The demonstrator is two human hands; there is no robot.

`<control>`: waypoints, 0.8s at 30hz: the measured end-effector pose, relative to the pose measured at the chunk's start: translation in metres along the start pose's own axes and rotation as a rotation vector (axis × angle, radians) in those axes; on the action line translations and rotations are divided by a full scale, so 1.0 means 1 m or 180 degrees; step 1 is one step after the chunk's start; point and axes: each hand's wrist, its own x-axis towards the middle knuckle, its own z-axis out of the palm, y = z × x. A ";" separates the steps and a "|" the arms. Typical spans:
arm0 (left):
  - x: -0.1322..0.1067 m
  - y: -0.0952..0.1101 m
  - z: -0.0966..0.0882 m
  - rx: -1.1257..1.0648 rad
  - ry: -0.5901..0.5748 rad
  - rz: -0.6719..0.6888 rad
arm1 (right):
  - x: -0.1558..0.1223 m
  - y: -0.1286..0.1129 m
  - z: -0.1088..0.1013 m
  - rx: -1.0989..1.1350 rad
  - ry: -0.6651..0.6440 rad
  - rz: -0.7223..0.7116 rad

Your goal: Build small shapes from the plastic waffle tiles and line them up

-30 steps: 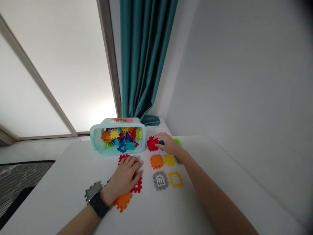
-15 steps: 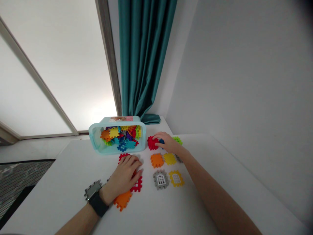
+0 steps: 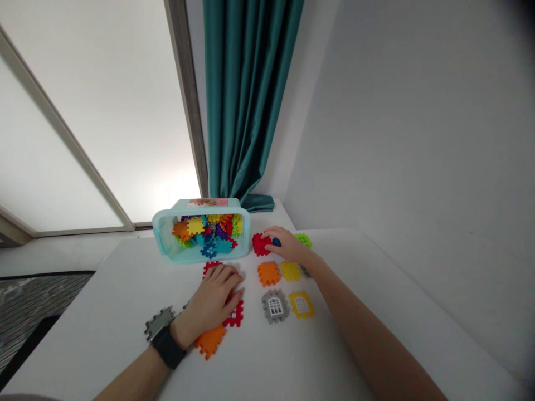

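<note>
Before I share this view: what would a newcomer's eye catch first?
Likely the tall teal curtain at the back. Below it, a pale-blue tub holds a bright jumble of toothed tiles; to the tub's right, the right hand is at a red toothed tile.

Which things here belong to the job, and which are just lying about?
Seemingly involved: red toothed plastic tile under left hand; red toothed plastic piece by right hand; other loose toothed plastic tiles; pale-blue plastic tub.

Incidental: teal fabric curtain; worn black-banded wristwatch.
</note>
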 end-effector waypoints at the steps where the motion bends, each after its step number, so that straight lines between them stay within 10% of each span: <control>1: 0.000 0.000 0.000 -0.0003 0.0000 -0.0004 | 0.000 0.000 0.000 0.0003 0.0009 0.0000; 13: 0.000 0.001 -0.001 0.0014 0.0010 -0.0001 | -0.001 -0.005 -0.002 -0.0149 0.0213 0.0004; 24: 0.000 0.002 0.000 -0.0016 -0.0008 -0.0044 | -0.003 -0.071 -0.026 -0.0345 0.0000 -0.0296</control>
